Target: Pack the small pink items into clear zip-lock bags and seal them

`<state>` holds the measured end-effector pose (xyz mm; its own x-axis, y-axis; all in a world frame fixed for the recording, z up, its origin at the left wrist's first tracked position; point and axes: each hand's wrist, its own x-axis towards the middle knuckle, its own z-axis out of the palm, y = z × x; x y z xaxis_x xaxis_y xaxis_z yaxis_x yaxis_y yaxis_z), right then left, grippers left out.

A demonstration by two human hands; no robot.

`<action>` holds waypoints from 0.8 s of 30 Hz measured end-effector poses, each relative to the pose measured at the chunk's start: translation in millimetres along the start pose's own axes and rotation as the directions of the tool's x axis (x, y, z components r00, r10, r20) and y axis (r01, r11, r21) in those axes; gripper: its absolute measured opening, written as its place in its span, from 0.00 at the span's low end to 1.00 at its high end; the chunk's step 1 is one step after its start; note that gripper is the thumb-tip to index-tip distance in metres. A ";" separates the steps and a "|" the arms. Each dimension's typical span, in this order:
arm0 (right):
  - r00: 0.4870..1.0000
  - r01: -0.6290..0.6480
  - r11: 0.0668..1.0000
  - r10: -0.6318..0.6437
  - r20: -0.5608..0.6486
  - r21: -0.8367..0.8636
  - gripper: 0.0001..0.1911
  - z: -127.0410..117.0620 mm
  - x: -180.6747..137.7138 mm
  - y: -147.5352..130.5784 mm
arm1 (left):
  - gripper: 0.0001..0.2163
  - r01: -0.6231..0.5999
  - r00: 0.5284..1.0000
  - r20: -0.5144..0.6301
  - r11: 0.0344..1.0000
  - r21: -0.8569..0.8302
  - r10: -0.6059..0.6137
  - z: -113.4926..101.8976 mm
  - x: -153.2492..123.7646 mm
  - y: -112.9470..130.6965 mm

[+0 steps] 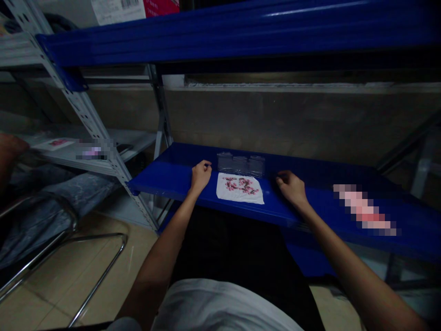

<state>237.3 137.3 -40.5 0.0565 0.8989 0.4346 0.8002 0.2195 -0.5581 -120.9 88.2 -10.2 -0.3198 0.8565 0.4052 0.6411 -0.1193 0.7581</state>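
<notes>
On the blue shelf (182, 158) lies a white sheet (223, 195) bearing small pink and dark pieces or print; too blurred to tell which. Just behind it stand clear plastic packets or boxes (240, 164) in a row. My left hand (200, 177) rests left of the sheet, fingers curled inward. To the right of the sheet is my right hand (292, 187), with thumb and fingers drawn together near the shelf surface. Both hands are apart from the sheet. Whether either holds something small cannot be made out.
A blue upper beam (241, 34) crosses above my hands. A grey perforated upright (86, 110) stands at the left. Beyond it, another person's hand (12, 149) is near a grey shelf (134, 140). A metal chair frame (99, 276) sits lower left. A blurred-out pinkish item (363, 209) lies right.
</notes>
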 end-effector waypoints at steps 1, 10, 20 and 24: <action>1.000 -0.011 1.000 0.011 -0.007 0.013 0.16 -1.5 -3.2 -0.1 | 0.11 0.030 0.999 0.019 1.000 0.003 -0.030 -4.2 -1.0 -5.7; 0.998 0.043 0.997 -0.046 0.046 0.064 0.13 -5.1 -21.3 -12.3 | 0.10 -0.004 0.996 0.085 1.000 -0.024 0.006 -7.0 -7.9 -15.0; 0.994 -0.101 0.961 0.086 0.071 0.257 0.14 -7.7 -25.9 -5.5 | 0.10 0.019 0.998 0.056 0.998 -0.063 -0.016 -3.1 -11.2 -20.5; 0.992 -0.126 0.935 0.111 0.062 0.331 0.14 -6.7 -26.3 -2.2 | 0.10 0.011 0.998 0.061 0.999 -0.053 -0.008 -4.0 -11.9 -20.5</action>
<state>238.1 110.6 -45.9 0.1079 0.9396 0.3249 0.5433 0.2180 -0.8107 -133.0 78.4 -28.6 -0.2819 0.8864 0.3672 0.5992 -0.1362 0.7889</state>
